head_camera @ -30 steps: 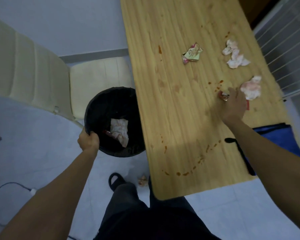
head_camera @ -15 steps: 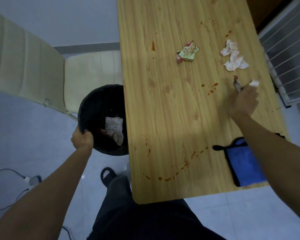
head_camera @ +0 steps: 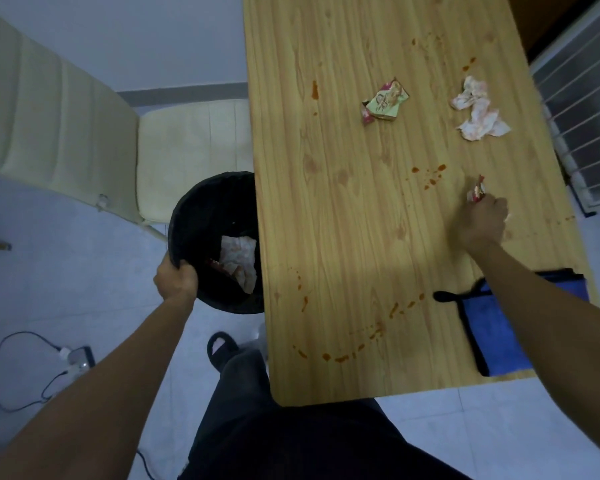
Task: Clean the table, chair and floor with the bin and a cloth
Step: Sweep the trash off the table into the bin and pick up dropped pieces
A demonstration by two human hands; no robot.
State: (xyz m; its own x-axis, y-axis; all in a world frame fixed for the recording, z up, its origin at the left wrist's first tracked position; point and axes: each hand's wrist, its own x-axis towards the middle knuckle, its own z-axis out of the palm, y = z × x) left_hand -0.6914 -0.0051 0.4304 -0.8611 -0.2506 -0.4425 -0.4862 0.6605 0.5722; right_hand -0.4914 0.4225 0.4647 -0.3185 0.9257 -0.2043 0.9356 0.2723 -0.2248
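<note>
My left hand (head_camera: 175, 280) grips the near rim of the black bin (head_camera: 201, 216), which is held beside the table's left edge; a crumpled tissue (head_camera: 239, 259) lies inside. My right hand (head_camera: 484, 223) hovers over the right side of the wooden table (head_camera: 343, 237), its fingers curled round a small red-and-white wrapper (head_camera: 477, 194) and a bit of white tissue. A blue cloth (head_camera: 492, 327) lies at the table's near right corner under my forearm. A crumpled tissue (head_camera: 477, 114) and a green wrapper (head_camera: 385, 103) lie farther up. Red sauce smears (head_camera: 430, 176) dot the wood.
A cream chair (head_camera: 194, 147) stands left of the table, behind the bin. A charger and cable (head_camera: 73, 358) lie on the pale tiled floor at the left. My slippered foot (head_camera: 220, 348) is below the bin. A white rack (head_camera: 582, 116) stands past the table's right edge.
My right hand picked up the small wrapper and then the pink tissue from the table's right side and now holds them, drawn slightly back. The left hand keeps its grip on the bin.
</note>
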